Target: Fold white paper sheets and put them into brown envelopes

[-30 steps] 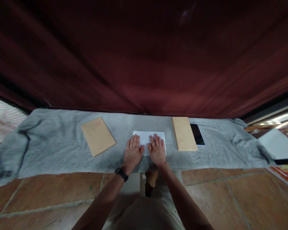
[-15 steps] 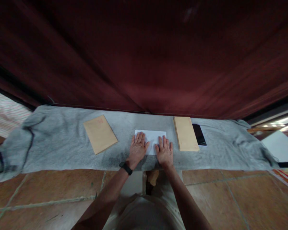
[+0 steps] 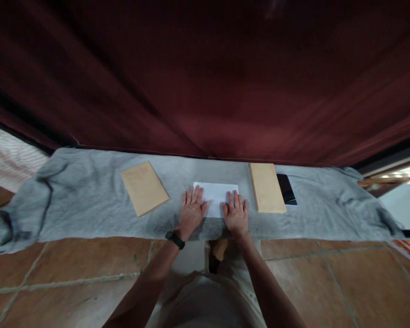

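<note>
A white sheet of paper (image 3: 216, 200) lies flat on the grey cloth (image 3: 99, 196) in front of me. My left hand (image 3: 192, 209) rests on its left edge, fingers stretched out and palm down. On its right end lies my right hand (image 3: 235, 214), also flat with fingers extended. Parts of the paper are hidden under both hands. To the left, a brown envelope (image 3: 145, 189) lies at a slant. Right of my right hand is a stack of brown envelopes (image 3: 267, 187).
Partly beside the envelope stack lies a dark phone (image 3: 287, 189). A dark red curtain (image 3: 218, 100) hangs along the cloth's far edge. White paper or board (image 3: 405, 207) is at the far right. Tiled floor (image 3: 99, 264) shows below the near edge.
My left hand has slid left toward the paper's outer edge, uncovering more of the sheet. My right hand has stayed nearly in place. The whole view has shifted slightly.
</note>
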Tool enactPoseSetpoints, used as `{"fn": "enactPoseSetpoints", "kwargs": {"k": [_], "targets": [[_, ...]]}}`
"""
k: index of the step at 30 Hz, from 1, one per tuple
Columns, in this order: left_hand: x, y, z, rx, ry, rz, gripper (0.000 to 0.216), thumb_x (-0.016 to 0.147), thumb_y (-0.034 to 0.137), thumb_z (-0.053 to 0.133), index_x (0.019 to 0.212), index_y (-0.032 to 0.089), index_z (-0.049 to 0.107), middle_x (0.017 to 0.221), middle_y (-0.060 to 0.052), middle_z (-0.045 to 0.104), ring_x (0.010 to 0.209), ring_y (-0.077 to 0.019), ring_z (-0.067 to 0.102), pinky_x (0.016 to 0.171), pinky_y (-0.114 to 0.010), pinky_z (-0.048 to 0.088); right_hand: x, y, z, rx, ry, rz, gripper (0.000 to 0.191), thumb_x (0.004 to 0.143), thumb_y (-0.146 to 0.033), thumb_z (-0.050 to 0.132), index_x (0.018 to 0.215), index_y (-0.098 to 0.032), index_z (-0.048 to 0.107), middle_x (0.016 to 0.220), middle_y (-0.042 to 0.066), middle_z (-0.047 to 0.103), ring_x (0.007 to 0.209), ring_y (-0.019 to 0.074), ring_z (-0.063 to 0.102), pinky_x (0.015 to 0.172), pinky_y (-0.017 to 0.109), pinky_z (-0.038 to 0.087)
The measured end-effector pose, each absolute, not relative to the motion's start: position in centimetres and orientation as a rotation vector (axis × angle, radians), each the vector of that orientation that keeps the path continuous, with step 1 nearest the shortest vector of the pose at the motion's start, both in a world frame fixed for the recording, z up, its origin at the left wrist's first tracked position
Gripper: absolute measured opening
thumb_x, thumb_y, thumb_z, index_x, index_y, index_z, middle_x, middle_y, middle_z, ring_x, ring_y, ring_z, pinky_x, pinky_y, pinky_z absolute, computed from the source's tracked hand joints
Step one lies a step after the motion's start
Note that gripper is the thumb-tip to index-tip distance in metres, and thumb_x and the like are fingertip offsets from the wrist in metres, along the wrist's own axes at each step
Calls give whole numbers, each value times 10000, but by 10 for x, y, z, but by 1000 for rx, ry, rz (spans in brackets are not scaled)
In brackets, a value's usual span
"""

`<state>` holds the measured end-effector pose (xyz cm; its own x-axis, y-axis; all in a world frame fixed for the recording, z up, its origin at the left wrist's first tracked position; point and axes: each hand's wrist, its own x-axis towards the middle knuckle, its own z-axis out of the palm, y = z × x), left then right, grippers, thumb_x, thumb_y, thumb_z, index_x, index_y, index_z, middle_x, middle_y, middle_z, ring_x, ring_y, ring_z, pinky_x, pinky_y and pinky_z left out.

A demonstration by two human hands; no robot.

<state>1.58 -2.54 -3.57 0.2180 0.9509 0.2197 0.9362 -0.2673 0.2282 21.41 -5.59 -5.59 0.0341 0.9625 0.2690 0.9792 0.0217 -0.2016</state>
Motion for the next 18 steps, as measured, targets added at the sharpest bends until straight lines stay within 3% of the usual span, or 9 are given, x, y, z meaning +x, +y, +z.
{"fn": "enactPoseSetpoints", "kwargs": {"k": [5,11,18], "targets": [[16,-30,-38,2345,1992,543,644,1044,430,321,1530,15,394,1604,-230,366,1526,-342,300,1237,-555,261,214,-56,-52,-1998,-1968,-46,563,1061,-416,394,1572,-181,385,1626,175,363,1476,341,385,1197,590,246],[29,-54,-29,2586,1629,410,538,1039,403,384,1514,166,469,1632,-102,373,1537,-287,288,1262,-502,251,213,-57,-53,-1980,-1945,-50,562,1061,-420,394,1566,-174,394,1617,179,379,1476,334,382,1204,584,231],[27,-57,-29,2655,1561,364,522,1031,417,425,1494,188,504,1610,-99,414,1524,-290,319,1259,-515,257,228,-36,-45,-2008,-1953,102,485,1048,-341,425,1507,-192,479,1587,133,447,1481,296,362,1202,523,251]]}}
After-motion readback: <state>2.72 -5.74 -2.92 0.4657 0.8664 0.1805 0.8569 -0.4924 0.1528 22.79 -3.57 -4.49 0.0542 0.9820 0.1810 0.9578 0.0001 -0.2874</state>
